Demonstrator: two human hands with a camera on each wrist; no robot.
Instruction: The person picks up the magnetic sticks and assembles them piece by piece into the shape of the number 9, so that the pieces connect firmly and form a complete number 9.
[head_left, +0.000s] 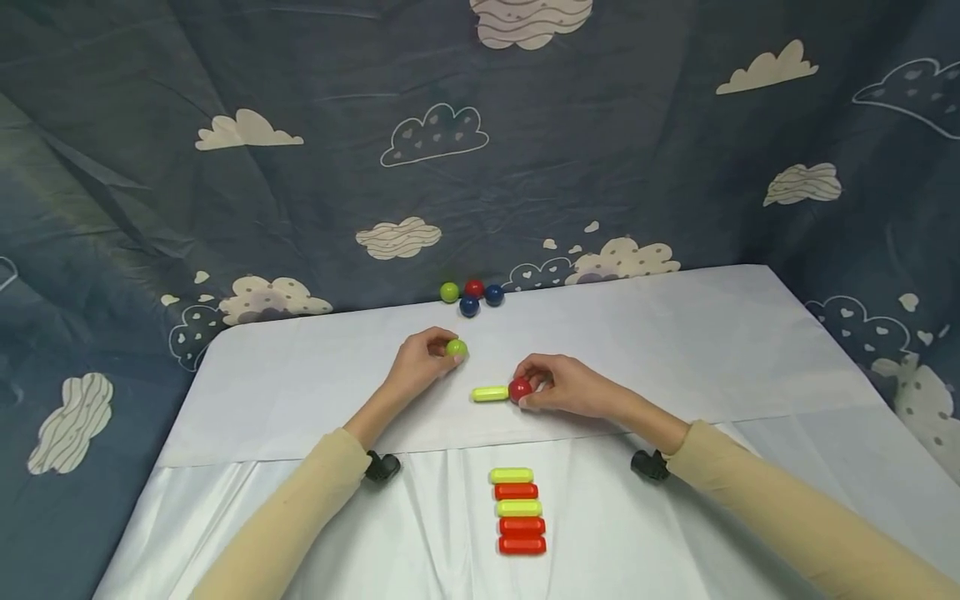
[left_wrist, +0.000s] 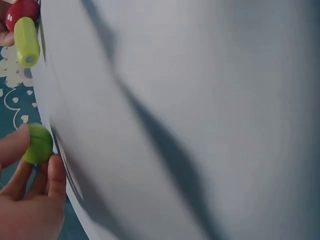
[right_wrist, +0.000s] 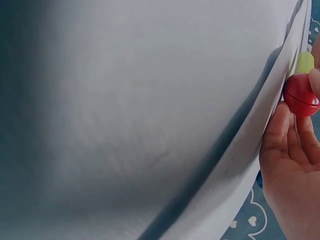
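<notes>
Between thumb and fingers, my left hand (head_left: 424, 364) pinches a green ball (head_left: 457, 348) near the middle of the table; the left wrist view shows the same green ball (left_wrist: 39, 144) in its grasp. My right hand (head_left: 567, 385) holds a red ball (head_left: 519, 389) by thumb and fingertips. That red ball (right_wrist: 301, 95) touches the end of a yellow-green rod (head_left: 490, 394), which points left toward the other hand. In the left wrist view the rod (left_wrist: 26, 42) shows a small round spot on its free end.
Closer to me lies a stacked column of yellow-green rods (head_left: 512, 475) and red rods (head_left: 522, 545). At the back edge sit a green ball (head_left: 449, 292), a red ball (head_left: 474, 288) and two blue balls (head_left: 469, 306). A dark cloud-patterned curtain (head_left: 337, 192) hangs behind the white table (head_left: 300, 392).
</notes>
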